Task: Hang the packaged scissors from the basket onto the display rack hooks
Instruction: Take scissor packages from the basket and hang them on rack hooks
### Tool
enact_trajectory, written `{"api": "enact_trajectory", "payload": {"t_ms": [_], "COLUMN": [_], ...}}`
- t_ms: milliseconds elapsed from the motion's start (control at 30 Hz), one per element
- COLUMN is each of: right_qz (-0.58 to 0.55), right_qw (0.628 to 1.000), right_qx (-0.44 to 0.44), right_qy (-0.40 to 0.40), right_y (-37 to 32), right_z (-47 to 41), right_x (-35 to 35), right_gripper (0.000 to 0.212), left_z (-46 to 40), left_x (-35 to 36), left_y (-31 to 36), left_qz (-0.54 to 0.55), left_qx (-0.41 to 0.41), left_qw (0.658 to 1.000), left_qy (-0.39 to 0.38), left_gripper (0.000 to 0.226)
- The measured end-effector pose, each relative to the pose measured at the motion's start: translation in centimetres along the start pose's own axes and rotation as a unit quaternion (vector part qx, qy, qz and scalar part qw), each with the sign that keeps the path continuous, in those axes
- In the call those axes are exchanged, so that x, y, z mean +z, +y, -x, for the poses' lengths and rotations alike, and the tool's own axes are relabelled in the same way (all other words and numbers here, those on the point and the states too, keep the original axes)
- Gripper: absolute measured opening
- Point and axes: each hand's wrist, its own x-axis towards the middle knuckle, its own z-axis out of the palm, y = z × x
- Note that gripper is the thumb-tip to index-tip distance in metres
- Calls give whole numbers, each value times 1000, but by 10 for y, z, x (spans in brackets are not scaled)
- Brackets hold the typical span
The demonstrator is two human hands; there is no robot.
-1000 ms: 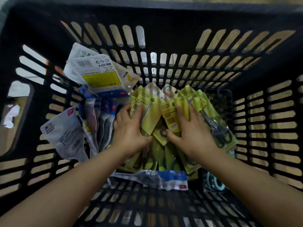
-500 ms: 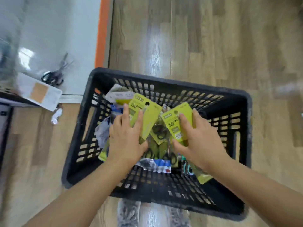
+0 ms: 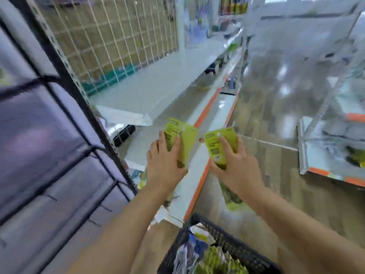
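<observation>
Both forearms reach forward, side by side. The left hand [image 3: 165, 163] and right hand [image 3: 236, 165] each grip a green pack

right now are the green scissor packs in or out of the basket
Out: each hand grips green packs above the basket; more remain inside.

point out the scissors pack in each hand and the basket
left scissors pack [image 3: 186, 135], head view, upper card face
right scissors pack [image 3: 215, 147], head view, printed front
basket [image 3: 235, 247], head view, black far rim
</observation>
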Motion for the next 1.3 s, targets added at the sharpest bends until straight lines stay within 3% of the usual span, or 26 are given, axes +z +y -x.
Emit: {"api": "enact_trajectory", "payload": {"t_ms": [133, 233, 400, 633, 1000, 1300], "right_qz": [4, 7, -25, -27, -4, -10], "right_qw": [992, 987, 969, 953, 929, 926], "right_qx": [-85, -130, -231, -293, -351, -354], "right_qy": [95, 95, 80, 67, 118, 132], "right_y": [-74, -131, -226, -299, -405, -435], "right_z": [-26, -30, -11, -10, -79, -112], "right_x": [-85, -122, -140, -119, -127, -131], "right_gripper": [72, 77, 74, 72, 76, 74], "left_z": [13, 46, 107, 122, 74, 48], "left_x": [-118, -177, -230, -243, -261, -264], "left_y": [-32, -66, -127, -185, -251, -280], "left_qz": [-8, -20, -25, -26, -55, -71], "left_qx": [-62, -97, -210, -278, -243, -244], "left_qw": [992, 979, 950, 931, 926, 926], "left_qy": [108, 180, 232, 233, 284, 279], "left_gripper": [91, 88, 82, 84, 83, 83]}}
